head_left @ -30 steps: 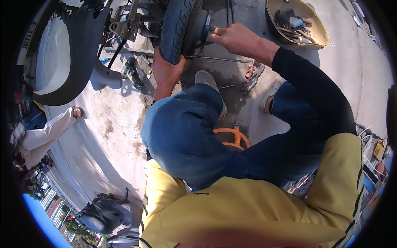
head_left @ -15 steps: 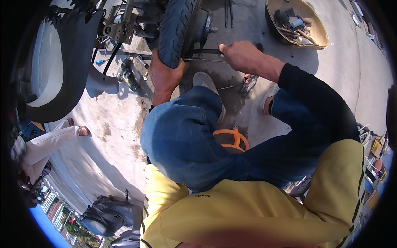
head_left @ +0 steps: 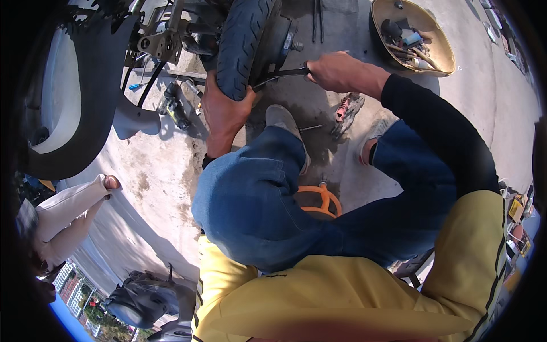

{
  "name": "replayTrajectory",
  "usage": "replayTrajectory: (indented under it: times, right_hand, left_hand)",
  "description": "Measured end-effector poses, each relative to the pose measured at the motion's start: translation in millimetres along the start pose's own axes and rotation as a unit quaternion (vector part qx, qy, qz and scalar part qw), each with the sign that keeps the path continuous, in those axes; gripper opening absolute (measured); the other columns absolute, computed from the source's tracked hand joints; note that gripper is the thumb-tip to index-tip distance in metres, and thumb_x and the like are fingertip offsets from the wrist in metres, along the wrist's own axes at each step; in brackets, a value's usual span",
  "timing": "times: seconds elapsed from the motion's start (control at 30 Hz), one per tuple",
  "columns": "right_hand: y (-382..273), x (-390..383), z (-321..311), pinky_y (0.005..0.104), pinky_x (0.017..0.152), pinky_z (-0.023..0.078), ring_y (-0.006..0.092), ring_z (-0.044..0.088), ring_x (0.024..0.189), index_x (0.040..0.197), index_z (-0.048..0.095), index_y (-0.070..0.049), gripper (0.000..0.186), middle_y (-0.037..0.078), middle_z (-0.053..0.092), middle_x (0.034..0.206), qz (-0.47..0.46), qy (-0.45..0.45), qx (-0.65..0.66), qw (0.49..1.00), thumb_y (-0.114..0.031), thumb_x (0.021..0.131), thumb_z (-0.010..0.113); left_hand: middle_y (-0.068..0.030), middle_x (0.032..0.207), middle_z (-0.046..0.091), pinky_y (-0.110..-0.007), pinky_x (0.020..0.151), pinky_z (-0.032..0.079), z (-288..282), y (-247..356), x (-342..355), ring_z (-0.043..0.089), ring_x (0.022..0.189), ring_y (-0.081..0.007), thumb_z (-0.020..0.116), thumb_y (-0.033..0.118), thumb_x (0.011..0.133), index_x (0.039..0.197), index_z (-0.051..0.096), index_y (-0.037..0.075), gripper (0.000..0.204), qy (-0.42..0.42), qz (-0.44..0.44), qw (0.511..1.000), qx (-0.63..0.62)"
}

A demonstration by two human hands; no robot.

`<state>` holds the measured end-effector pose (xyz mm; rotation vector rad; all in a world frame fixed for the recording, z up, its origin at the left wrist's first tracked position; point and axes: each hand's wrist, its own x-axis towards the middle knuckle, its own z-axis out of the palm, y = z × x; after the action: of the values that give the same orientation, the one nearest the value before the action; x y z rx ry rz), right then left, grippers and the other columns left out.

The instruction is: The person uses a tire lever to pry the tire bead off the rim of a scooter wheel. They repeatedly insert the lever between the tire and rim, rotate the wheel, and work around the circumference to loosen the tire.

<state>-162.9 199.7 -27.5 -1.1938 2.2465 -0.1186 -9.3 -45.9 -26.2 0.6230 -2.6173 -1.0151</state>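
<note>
Head view: the right hand [head_left: 336, 73] is closed around the end of a slim dark metal bar [head_left: 289, 73], which reaches the lower edge of a black treaded rubber tyre [head_left: 245, 48]; the left hand [head_left: 227, 111] clasps that tyre's near end, thumb and fingers astride it. Level half a second ago, the bar now slants toward the tyre, so force seems directed at its edge. Beyond sits a tan shell-shaped basin [head_left: 441, 40] holding tools.
</note>
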Motion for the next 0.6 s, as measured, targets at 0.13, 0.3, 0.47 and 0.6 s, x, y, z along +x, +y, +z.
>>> replayTrajectory:
  times: [0.13,0.3,0.47,0.6]
  right_hand:
    - [2,3,-12,0.0559,0.082,0.058,0.0458,0.073,0.093,0.105,0.071,0.0,0.037,0.024,0.075,0.091,-0.025,0.0,-0.017,1.0,-0.036,0.107,0.06]
    - [-9,11,-35,0.0544,0.082,0.059,0.045,0.073,0.092,0.102,0.071,0.0,0.035,0.023,0.075,0.093,-0.035,-0.001,0.007,0.999,-0.034,0.105,0.063]
    - [-8,33,-42,0.0534,0.083,0.059,0.0462,0.073,0.093,0.103,0.071,0.001,0.032,0.024,0.075,0.095,-0.072,-0.047,0.041,0.995,-0.031,0.103,0.064]
    - [-3,7,-17,0.052,0.085,0.058,0.045,0.073,0.097,0.106,0.071,0.002,0.032,0.024,0.076,0.097,0.002,-0.06,0.086,0.994,-0.028,0.103,0.06]
  left_hand:
    - [-0.0285,0.107,0.073,-0.053,0.086,0.057,-1,1,-4,0.074,0.097,-0.0474,0.086,0.029,0.076,0.132,0.057,0.0,0.07,-0.002,0.009,1.0,0.003]
    - [-0.0276,0.108,0.073,-0.051,0.089,0.056,-4,6,-1,0.073,0.098,-0.0453,0.087,0.028,0.075,0.131,0.058,-0.003,0.069,0.001,-0.003,1.0,0.002]
    - [-0.0277,0.111,0.072,-0.049,0.093,0.054,-14,29,11,0.072,0.1,-0.0428,0.087,0.026,0.074,0.129,0.059,-0.006,0.07,-0.036,-0.037,0.998,0.024]
    - [-0.0286,0.104,0.072,-0.05,0.086,0.057,-11,22,9,0.074,0.096,-0.0473,0.086,0.024,0.075,0.129,0.059,-0.002,0.066,-0.02,-0.001,1.0,0.013]
